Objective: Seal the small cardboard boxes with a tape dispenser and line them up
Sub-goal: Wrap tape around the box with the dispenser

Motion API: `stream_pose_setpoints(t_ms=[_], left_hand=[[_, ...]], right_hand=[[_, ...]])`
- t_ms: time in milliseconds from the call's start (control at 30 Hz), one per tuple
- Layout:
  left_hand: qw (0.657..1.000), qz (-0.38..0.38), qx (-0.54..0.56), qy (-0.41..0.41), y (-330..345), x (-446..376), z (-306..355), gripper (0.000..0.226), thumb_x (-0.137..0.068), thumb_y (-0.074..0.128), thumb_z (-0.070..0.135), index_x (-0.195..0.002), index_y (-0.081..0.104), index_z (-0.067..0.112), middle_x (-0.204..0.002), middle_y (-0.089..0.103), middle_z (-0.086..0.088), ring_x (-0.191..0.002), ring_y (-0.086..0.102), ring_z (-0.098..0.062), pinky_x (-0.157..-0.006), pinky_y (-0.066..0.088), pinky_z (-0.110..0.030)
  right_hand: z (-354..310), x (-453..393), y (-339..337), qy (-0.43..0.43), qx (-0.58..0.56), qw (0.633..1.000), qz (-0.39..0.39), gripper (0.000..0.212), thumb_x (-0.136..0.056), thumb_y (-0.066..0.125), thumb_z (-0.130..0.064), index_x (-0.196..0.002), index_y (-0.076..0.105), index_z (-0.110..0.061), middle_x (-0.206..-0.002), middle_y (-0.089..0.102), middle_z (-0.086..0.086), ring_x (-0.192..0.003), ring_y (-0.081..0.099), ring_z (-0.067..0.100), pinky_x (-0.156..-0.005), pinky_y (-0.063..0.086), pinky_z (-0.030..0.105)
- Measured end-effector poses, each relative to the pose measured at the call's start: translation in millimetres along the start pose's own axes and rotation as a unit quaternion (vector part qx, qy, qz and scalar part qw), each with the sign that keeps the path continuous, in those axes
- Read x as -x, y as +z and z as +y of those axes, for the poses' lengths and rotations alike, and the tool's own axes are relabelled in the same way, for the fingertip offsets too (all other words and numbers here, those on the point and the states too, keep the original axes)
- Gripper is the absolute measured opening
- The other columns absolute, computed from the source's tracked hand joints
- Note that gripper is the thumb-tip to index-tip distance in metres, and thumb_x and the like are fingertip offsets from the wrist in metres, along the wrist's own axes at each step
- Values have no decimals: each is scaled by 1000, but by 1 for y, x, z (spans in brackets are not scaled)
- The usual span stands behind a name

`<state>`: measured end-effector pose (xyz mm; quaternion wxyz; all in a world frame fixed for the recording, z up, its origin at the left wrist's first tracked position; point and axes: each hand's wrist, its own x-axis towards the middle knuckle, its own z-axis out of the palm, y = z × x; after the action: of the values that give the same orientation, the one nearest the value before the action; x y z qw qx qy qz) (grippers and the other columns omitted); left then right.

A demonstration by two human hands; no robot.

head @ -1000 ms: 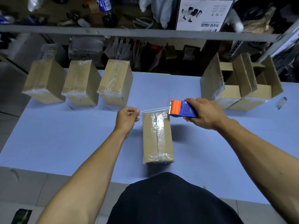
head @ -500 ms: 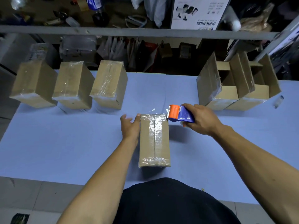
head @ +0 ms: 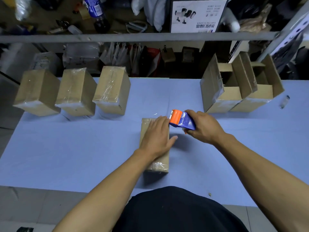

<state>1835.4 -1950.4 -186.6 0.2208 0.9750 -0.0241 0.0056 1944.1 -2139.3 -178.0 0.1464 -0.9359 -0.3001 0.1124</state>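
A small taped cardboard box (head: 159, 164) lies lengthwise in the middle of the blue table (head: 66, 148). My left hand (head: 157, 136) rests flat on its top, fingers straight. My right hand (head: 203, 127) grips the blue and orange tape dispenser (head: 181, 120) just off the box's far right corner. Three sealed boxes stand in a row at the far left: one (head: 37, 92), a second (head: 75, 92) and a third (head: 112, 90).
Two boxes with raised flaps, one (head: 222, 92) and another (head: 257, 91), stand at the far right. A small clear item (head: 284, 102) lies near the right edge. A cluttered shelf (head: 133, 37) runs behind the table.
My left hand let go of the pulled tape strip, went to the box's left side, and now lies flat on top. The dispenser dropped closer to the box's far corner.
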Motion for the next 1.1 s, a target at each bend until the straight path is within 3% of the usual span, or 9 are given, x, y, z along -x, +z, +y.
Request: stream_pose_setpoints(t_ms=[67,167,267,400,500,800,1000,1100], left_hand=[[994,-94,-44,-25,7,5,0,89,-94,50,54,-156,11,3,-165,6,-9,-153,1,-27,-122,-3,-38],[991,-107,-76,-35,4,10,-5,94,-93,50,49,-156,-7,9,-164,-18,-7,-151,-17,-19,-120,-13,-38],[986,-134,-96,-28,-2,11,-12,89,-91,47,38,-158,-7,14,-164,-18,-3,-151,-18,-15,-122,-10,-41],[985,-133,-107,-24,0,13,-13,88,-90,46,35,-158,-5,14,-164,-17,-2,-150,-18,-13,-120,-15,-37],[984,-136,-110,-25,1,13,-13,88,-88,44,37,-158,-6,14,-164,-18,0,-150,-18,-13,-120,-14,-37],[987,-129,-99,-17,2,14,-15,86,-89,43,35,-158,-4,16,-164,-16,1,-149,-20,-9,-120,-14,-35],[987,-133,-87,-20,2,14,-14,87,-87,40,37,-158,-5,16,-164,-16,2,-149,-19,-10,-122,-11,-38],[987,-127,-90,-36,6,14,-12,87,-83,34,38,-158,-3,13,-165,-14,0,-150,-18,-13,-122,-10,-40]], right_hand=[[1,4,-1,4,1,1000,-6,65,-81,71,-46,-137,45,-24,-106,63,9,-93,60,30,-72,47,35],[1,12,-5,-2,-20,999,-26,76,-84,66,-59,-146,37,-25,-112,59,7,-100,58,28,-78,47,35],[4,19,-9,-1,-26,999,-41,84,-89,57,-62,-157,20,-30,-111,55,4,-100,56,26,-76,44,35],[5,31,-8,-12,-5,998,-59,78,-92,45,-65,-156,5,-44,-100,46,-2,-87,51,20,-67,36,30],[4,34,-11,-7,-3,999,-53,71,-91,40,-69,-152,7,-53,-97,45,-2,-81,47,16,-65,36,29],[5,38,-10,-8,0,999,-43,66,-93,47,-62,-150,14,-56,-92,45,-2,-80,47,17,-56,28,22],[-14,31,-10,7,74,997,-29,67,-94,47,-59,-152,16,-52,-91,40,-1,-90,52,23,-65,34,31],[-29,24,-10,26,117,993,-13,67,-92,48,-57,-152,19,-51,-99,48,4,-99,54,27,-69,36,33]])
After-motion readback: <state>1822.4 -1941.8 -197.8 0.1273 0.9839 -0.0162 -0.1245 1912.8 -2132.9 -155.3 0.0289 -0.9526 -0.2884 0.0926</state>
